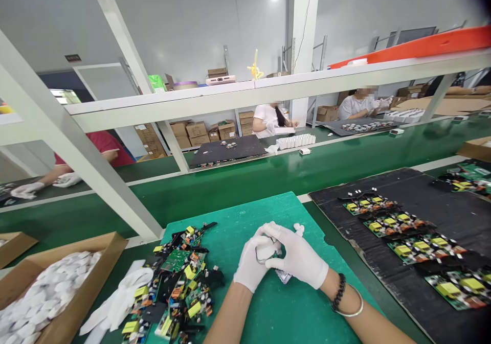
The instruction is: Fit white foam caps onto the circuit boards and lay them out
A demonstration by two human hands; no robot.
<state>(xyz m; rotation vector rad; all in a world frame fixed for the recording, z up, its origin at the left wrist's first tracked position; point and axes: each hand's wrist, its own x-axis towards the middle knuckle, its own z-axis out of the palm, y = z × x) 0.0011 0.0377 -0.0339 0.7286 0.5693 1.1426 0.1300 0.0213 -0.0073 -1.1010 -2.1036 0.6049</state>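
1. Two white-gloved hands meet over a green work mat, a rounded white piece caught between them. It sits in the gap where the fingers come together, raised toward the wearer's view rather than out at arm's length.

2. The left hand is the nearer of the two, curled narrowly around the piece, which rests against its thumb and inner fingers. The piece lies just to the right of that palm.

3. The right hand arches in from the other side, its fingertips closing narrowly on the piece's far and near edges while its palm stands apart. From that hand, the piece lies to the left, at the fingertips.

4. The piece looks nearly as broad as it is long, so no clear long axis can be told. Its face shows toward the camera; its underside and whatever joins it are hidden by the gloves.

5. Close by, a silvery item lies just beneath the right hand's thumb, and small white pieces sit beyond its knuckles. Heaped circuit boards cover the mat's left side; more boards stand in rows on a black sheet to the right.
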